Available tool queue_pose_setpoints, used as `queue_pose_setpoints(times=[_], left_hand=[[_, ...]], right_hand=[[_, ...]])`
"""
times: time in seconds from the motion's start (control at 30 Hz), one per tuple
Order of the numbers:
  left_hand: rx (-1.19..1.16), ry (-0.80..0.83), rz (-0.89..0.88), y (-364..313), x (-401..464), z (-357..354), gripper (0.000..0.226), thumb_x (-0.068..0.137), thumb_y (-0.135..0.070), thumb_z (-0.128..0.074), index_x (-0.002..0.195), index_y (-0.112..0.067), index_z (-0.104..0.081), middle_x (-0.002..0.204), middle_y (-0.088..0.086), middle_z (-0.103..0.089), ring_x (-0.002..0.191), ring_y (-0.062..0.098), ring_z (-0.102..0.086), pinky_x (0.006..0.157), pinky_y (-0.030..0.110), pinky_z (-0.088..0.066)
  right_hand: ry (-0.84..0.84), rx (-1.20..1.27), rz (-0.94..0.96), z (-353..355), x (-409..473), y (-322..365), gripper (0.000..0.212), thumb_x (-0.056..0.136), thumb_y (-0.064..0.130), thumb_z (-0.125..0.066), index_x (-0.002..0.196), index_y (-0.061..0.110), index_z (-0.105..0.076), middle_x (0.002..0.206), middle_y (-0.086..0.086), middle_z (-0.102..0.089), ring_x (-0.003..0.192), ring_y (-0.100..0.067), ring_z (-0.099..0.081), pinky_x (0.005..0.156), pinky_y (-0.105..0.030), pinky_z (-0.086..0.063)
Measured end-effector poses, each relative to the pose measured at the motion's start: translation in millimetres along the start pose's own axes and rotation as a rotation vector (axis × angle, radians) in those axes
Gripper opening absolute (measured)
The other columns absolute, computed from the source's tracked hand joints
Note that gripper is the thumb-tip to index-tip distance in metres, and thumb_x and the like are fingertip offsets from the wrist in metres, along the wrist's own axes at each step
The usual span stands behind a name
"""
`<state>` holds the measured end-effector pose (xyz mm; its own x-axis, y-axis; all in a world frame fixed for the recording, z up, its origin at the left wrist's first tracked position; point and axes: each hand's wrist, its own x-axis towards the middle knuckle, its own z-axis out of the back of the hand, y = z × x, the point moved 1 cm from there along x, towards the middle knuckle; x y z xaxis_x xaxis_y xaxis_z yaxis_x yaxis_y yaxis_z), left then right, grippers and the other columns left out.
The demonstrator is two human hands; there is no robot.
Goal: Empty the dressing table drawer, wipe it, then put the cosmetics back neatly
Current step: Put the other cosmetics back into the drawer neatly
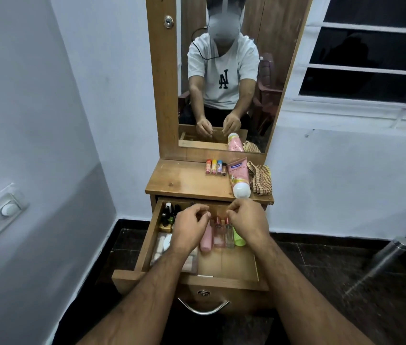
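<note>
Pale walls and a dark floor surround a wooden dressing table (184,180) with a mirror. Its drawer (231,267) is pulled open toward the viewer and already holds cosmetics: a pink bottle (206,239), two clear spray bottles (224,234) and a green bottle (238,239) lie side by side, long axes running front to back, caps toward the table. Dark small bottles (169,215) stand in the back left corner. Both hands hover over the back of this row. Left hand (190,226) has curled fingers; right hand (246,219) pinches its fingertips together, possibly on something small, though the view does not settle this. Four lip balm sticks (215,167), a pink tube (239,179) and a checked cloth (261,179) lie on the tabletop, beyond the hands, nearer the right one. Restocking appears well advanced.
</note>
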<state>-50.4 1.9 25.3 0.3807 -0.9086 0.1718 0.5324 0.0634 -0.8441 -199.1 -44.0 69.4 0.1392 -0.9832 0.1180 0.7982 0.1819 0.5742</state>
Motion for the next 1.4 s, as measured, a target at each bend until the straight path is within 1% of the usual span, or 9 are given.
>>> queue_pose_setpoints(times=[0.37,0.5,0.6,0.7,0.8,0.93,1.13,1.3,1.4], left_hand=[[-0.043,-0.118,0.061,-24.8,106.9,22.6,0.029,0.091,-0.022,-0.066,0.119,-0.013,-0.068,0.107,0.003,-0.072,0.096,0.017,-0.067,0.088,0.041,-0.058],[-0.017,-0.089,0.108,-21.6,144.7,12.5,0.026,0.090,-0.022,-0.069,0.115,-0.013,-0.069,0.105,0.003,-0.071,0.095,0.019,-0.067,0.087,0.041,-0.057],[0.062,-0.045,0.131,-19.1,166.5,3.1,0.025,0.090,-0.022,-0.069,0.113,-0.013,-0.070,0.109,0.002,-0.071,0.100,0.019,-0.065,0.090,0.031,-0.052],[0.114,-0.025,0.157,-17.7,185.8,-6.0,0.023,0.090,-0.025,-0.070,0.109,-0.013,-0.072,0.108,0.002,-0.071,0.101,0.018,-0.063,0.083,0.026,-0.047],[0.142,-0.021,0.176,-20.9,201.1,-15.2,0.026,0.087,-0.034,-0.073,0.104,-0.014,-0.074,0.102,0.003,-0.073,0.097,0.019,-0.065,0.077,0.027,-0.050],[0.195,0.035,0.257,-27.4,213.6,-26.0,0.025,0.086,-0.035,-0.074,0.099,-0.014,-0.074,0.095,0.002,-0.071,0.085,0.017,-0.063,0.051,0.024,-0.038],[0.184,0.046,0.407,-24.8,219.7,-25.2,0.020,0.085,-0.024,-0.075,0.091,-0.006,-0.069,0.092,0.008,-0.069,0.087,0.024,-0.068,0.073,0.030,-0.057],[0.244,0.070,0.416,-25.0,213.3,-16.5,0.025,0.083,-0.030,-0.076,0.078,-0.010,-0.062,0.088,0.006,-0.067,0.088,0.022,-0.065,0.064,0.026,-0.047],[0.273,0.063,0.422,-22.2,206.6,-11.1,0.029,0.081,-0.036,-0.078,0.071,-0.014,-0.061,0.077,0.002,-0.064,0.080,0.020,-0.062,0.063,0.026,-0.047]], right_hand=[[-0.112,0.235,0.010,19.5,110.6,50.3,0.020,0.082,0.007,-0.067,0.069,0.021,-0.073,0.075,0.001,-0.072,0.075,-0.021,-0.070,0.072,-0.045,-0.061],[-0.080,0.176,-0.019,6.2,155.7,52.2,0.017,0.083,0.004,-0.065,0.094,0.006,-0.078,0.090,-0.002,-0.075,0.089,-0.016,-0.066,0.083,-0.032,-0.056],[-0.018,0.149,-0.054,-8.5,180.5,51.6,0.015,0.084,0.006,-0.064,0.093,0.006,-0.077,0.092,-0.007,-0.073,0.093,-0.025,-0.067,0.088,-0.042,-0.055],[-0.004,0.063,-0.077,-20.5,198.8,52.6,0.011,0.081,0.007,-0.066,0.081,0.012,-0.076,0.087,-0.007,-0.073,0.092,-0.029,-0.068,0.086,-0.046,-0.055],[0.070,0.033,-0.082,-26.1,209.1,51.8,0.012,0.088,0.009,-0.061,0.091,0.005,-0.071,0.092,-0.010,-0.069,0.090,-0.028,-0.065,0.073,-0.033,-0.050],[0.064,-0.024,-0.130,-32.6,213.4,54.1,0.013,0.088,0.011,-0.059,0.082,0.007,-0.070,0.079,-0.006,-0.065,0.086,-0.025,-0.063,0.066,-0.027,-0.037],[0.159,0.083,-0.198,-39.2,219.8,53.0,0.012,0.090,0.012,-0.058,0.082,0.008,-0.067,0.085,-0.011,-0.069,0.076,-0.027,-0.064,0.063,-0.031,-0.049],[0.146,-0.045,-0.165,-46.7,203.7,67.0,0.007,0.084,0.007,-0.064,0.088,0.006,-0.070,0.087,-0.011,-0.069,0.081,-0.029,-0.066,0.047,-0.027,-0.042],[0.109,-0.082,-0.134,-48.7,191.2,72.9,0.015,0.083,0.007,-0.071,0.098,0.004,-0.069,0.093,-0.011,-0.065,0.095,-0.030,-0.065,0.063,-0.029,-0.044]])
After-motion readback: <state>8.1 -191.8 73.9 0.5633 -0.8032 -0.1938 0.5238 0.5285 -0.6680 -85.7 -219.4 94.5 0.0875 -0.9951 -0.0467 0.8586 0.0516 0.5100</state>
